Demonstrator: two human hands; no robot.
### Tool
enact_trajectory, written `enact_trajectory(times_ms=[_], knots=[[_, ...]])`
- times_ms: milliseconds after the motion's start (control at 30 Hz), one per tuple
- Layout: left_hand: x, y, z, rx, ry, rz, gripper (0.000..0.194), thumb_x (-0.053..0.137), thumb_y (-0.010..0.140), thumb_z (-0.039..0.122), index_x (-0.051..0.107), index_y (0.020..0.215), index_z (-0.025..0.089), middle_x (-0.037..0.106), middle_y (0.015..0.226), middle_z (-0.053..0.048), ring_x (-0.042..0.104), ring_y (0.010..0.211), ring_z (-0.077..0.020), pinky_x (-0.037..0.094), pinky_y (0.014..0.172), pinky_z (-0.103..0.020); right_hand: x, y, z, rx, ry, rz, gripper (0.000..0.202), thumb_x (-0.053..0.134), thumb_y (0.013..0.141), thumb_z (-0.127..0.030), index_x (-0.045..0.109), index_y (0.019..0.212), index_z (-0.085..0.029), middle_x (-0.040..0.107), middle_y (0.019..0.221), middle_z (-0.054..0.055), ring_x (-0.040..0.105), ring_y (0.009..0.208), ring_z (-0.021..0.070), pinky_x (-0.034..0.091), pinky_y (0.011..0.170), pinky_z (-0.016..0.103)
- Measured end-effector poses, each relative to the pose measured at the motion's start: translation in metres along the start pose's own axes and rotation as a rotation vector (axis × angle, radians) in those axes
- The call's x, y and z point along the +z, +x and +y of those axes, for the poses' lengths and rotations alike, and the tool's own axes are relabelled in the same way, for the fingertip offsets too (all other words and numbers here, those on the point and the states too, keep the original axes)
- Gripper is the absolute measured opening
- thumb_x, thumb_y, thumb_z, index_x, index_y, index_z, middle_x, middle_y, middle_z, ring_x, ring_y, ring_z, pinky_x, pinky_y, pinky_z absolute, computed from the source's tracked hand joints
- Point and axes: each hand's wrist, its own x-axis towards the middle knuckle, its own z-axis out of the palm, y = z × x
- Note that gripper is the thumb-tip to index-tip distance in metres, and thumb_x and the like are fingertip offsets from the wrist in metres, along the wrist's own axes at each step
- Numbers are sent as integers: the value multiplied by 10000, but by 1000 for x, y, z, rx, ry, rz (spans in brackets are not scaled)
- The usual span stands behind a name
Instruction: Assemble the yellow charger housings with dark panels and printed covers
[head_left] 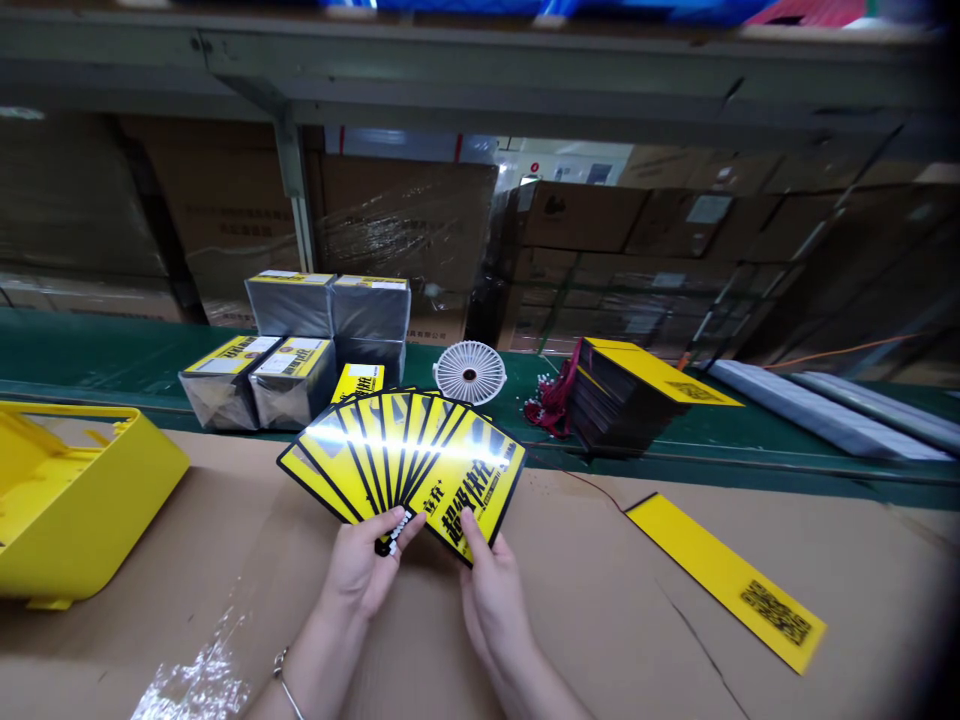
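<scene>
Head view: at far left I see a yellow tray (82,500) on the cardboard. My left hand (364,570) pinches the base of the fanned yellow cards (405,460) so each face shows; my right hand (491,590) grips the front card's lower edge, steadying the spread. One loose card (724,575) lies to the right.

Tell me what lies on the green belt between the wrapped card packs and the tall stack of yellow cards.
In the head view, a small white round fan lies on the green belt between the wrapped card packs and the tall stack of yellow cards; red cords lie against the stack.
</scene>
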Motion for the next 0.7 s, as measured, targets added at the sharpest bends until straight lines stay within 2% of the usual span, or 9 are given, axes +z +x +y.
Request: enact_trajectory(times_ms=[200, 367, 500, 700], knots=[[2, -1, 0, -18, -30, 32, 447, 624, 650, -79, 611, 1034, 149, 618, 1120, -115, 588, 1015, -290, 503, 890, -527, 1, 3, -3, 9, 14, 4, 529, 765, 635, -342, 605, 1102, -153, 643, 1136, 92, 576, 1091, 259, 447, 956, 390], [6, -3, 4, -33, -58, 96, 344, 596, 719, -20, 622, 1016, 152, 617, 1129, -112, 598, 997, -275, 509, 863, -529, -1, 7, 0, -4, -10, 31, 559, 778, 608, -345, 613, 1103, -145, 652, 1116, 97, 583, 1080, 264, 436, 974, 401], [8, -3, 7, -48, -56, 115, 354, 602, 717, -14, 621, 1026, 157, 616, 1135, -107, 598, 999, -274, 514, 856, -523, -3, 7, -1, -15, -18, 44, 545, 788, 593, -337, 629, 1077, -143, 652, 1116, 94, 589, 1068, 268, 450, 963, 401], [7, -2, 6, -49, -43, 104, 380, 613, 705, -19, 616, 1039, 164, 612, 1143, -105, 591, 1012, -282, 523, 845, -518, -5, 7, -5, -26, -31, -4, 507, 766, 634, -335, 630, 1087, -155, 653, 1116, 93, 599, 1053, 261, 459, 955, 397]])
